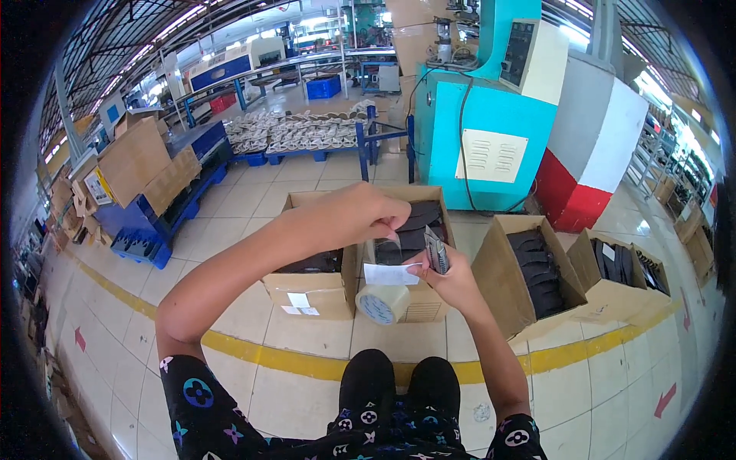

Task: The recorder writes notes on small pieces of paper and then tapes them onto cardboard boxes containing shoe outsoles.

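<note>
My left hand (376,211) pinches the end of a strip of clear packing tape above an open carton (422,310). Below it hangs the tape roll (381,304), in front of the carton's near side. A small white paper label (391,274) is at the strip, with my right thumb at its right edge. In my right hand (452,280) is a grey utility knife (436,249), pointing upward; whether its blade is out I cannot tell. Dark, curved shoe-like pieces (425,216) fill the carton. My left forearm partly hides a second carton (310,295) beside it.
More open cartons (494,268) of dark pieces stand at the right. A turquoise machine (483,138) rises behind, with a hanging cable. Blue pallets hold whitish items (299,132) farther back. Flattened cardboard (138,169) leans at the left. A yellow line (307,363) crosses the tiled floor.
</note>
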Demonstrator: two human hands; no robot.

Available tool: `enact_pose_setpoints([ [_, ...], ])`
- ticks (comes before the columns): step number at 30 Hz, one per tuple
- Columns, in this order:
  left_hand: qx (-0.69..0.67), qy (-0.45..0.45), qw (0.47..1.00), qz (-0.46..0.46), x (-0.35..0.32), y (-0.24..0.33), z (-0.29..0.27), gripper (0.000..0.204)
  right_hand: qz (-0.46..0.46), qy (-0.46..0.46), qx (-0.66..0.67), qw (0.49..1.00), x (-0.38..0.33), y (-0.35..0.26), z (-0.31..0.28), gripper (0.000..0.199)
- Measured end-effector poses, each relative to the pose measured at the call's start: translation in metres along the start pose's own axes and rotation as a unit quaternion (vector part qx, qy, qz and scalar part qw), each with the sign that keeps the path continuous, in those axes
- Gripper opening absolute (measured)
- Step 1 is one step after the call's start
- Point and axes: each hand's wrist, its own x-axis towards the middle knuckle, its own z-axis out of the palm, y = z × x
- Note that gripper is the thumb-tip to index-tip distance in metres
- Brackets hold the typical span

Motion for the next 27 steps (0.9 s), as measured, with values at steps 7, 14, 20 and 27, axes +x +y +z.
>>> enact_pose_setpoints([
  [7, -0.036, -0.016, 0.999, -0.019, -0.006, 0.002, -0.007, 0.015, 0.021, -0.053, 0.024, 0.998, 0.020, 0.004, 0.001, 0.024],
  [14, -0.029, -0.019, 0.997, -0.064, -0.016, 0.014, -0.015, 0.017, 0.012, -0.109, 0.070, 0.992, 0.025, 0.002, 0.003, 0.027],
  [20, 0.028, 0.020, 0.998, -0.053, -0.016, 0.013, -0.018, 0.019, -0.052, -0.026, 0.131, 0.990, 0.027, 0.021, -0.004, 0.020],
  [27, 0.003, 0.080, 0.993, -0.092, -0.015, 0.013, -0.025, 0.016, 0.052, 0.065, 0.208, 0.975, -0.033, 0.111, 0.022, 0.021],
])
